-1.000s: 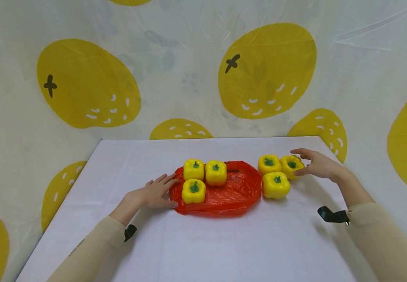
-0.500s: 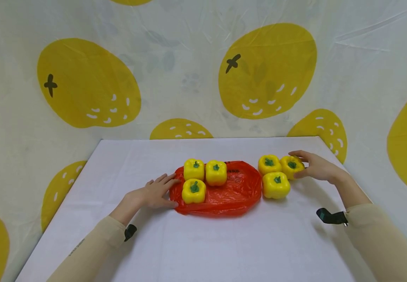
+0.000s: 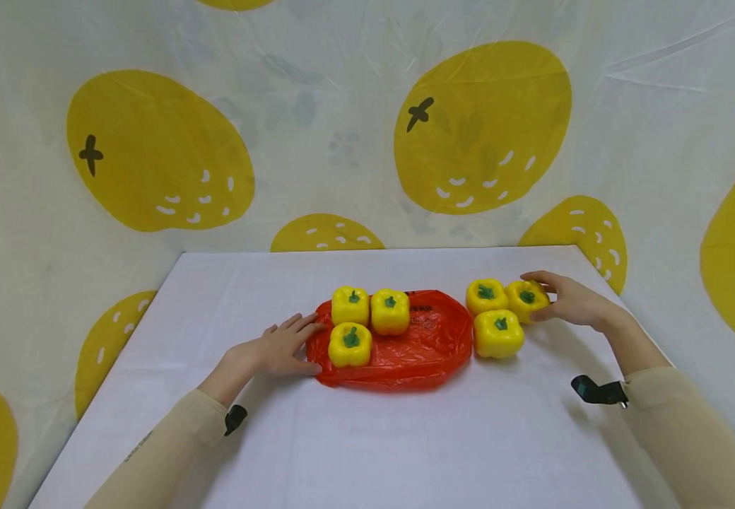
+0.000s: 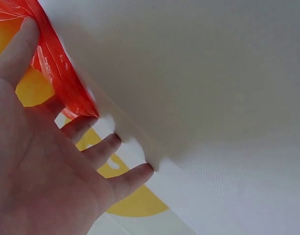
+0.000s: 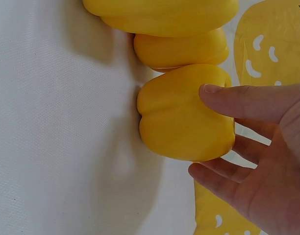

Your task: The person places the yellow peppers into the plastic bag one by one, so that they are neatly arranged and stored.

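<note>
A red plastic bag [image 3: 427, 353] lies flat in the middle of the table, and three yellow bell peppers stand on its left half, one of them the front pepper [image 3: 350, 346]. My left hand [image 3: 280, 350] rests at the bag's left end with fingers spread; its thumb [image 4: 23, 46] touches the red plastic in the left wrist view. At the right, my right hand [image 3: 576, 302] holds the rightmost yellow bell pepper [image 5: 182, 117], thumb on one side and fingers round the far side, partly hidden. That pepper stays among its neighbours.
Beside the bag's right end stand two more bell peppers, a back one [image 3: 485, 297] and a front one [image 3: 498, 334], close to the held one. The white table [image 3: 393, 445] ends at a patterned cloth backdrop [image 3: 323, 141].
My right hand has moved slightly left and closed its thumb and fingers round the rightmost bell pepper. The left hand, the bag and the peppers have not visibly moved.
</note>
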Available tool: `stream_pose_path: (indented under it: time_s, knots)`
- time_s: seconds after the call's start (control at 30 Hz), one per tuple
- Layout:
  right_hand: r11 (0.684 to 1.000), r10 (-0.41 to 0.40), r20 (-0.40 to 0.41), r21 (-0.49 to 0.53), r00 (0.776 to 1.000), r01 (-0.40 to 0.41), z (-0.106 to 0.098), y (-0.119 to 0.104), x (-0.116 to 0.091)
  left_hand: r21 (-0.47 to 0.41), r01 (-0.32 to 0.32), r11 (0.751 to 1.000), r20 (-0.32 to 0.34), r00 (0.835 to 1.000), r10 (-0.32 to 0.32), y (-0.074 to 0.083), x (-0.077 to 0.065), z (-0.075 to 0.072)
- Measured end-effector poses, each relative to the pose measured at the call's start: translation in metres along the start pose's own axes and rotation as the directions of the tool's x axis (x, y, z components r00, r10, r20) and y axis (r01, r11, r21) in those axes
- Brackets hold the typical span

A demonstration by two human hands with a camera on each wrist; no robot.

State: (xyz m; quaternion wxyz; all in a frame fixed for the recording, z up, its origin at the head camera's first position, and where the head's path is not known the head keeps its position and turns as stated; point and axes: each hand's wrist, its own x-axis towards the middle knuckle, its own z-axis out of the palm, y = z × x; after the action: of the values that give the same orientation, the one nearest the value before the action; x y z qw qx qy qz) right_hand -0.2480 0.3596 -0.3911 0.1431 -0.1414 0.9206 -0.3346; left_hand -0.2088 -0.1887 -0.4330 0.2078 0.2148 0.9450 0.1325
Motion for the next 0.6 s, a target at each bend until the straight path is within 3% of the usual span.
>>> stream_pose_path:
  time_s: [0.6]
  knots:
    - [0.999, 0.005, -0.044, -0.054, 0.999, -0.007, -0.0012, 0.0035, -0.002, 0.005, 0.002, 1.0, 0.006, 1.0, -0.002, 0.0016, -0.0003, -0.0014]
